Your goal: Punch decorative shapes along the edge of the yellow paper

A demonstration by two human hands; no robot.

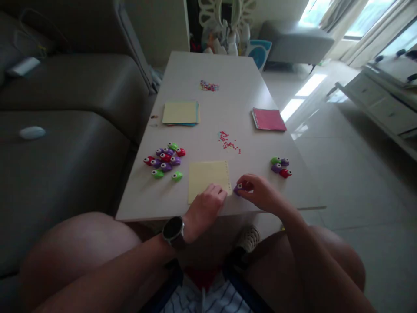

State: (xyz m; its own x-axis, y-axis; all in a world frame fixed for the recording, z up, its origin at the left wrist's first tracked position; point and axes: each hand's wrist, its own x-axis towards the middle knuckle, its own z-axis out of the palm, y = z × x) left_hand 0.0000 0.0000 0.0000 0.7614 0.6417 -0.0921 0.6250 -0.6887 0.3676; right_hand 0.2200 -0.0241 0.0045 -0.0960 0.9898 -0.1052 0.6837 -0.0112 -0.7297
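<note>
Firstly, blue-and-white box: stands beyond the far edge of the counter, contents hidden, with a cluster of bottles just beside it
Drawer unit: white, well off to the right on the glossy floor, its inside out of sight
Right hand: grip closed with the fingertips around a purple toy that has a white eye
Purple toy's place: between the fingertips, just right of the yellow sheet, near its lower right corner; whether it touches the counter I cannot tell
Left hand: lies on the lower right part of the yellow sheet, fingers bent; whether this grip pinches the paper I cannot tell; a dark watch sits on the wrist
Left pile: red, purple and green eyed toys close together, left of the sheet
Right group: four eyed toys, one green, two purple, one red
Small bits: red ones scattered beyond the sheet, mixed colours heaped further off
Paper: stack of sheets at far left, yellow on top; red notebook at far right
</note>
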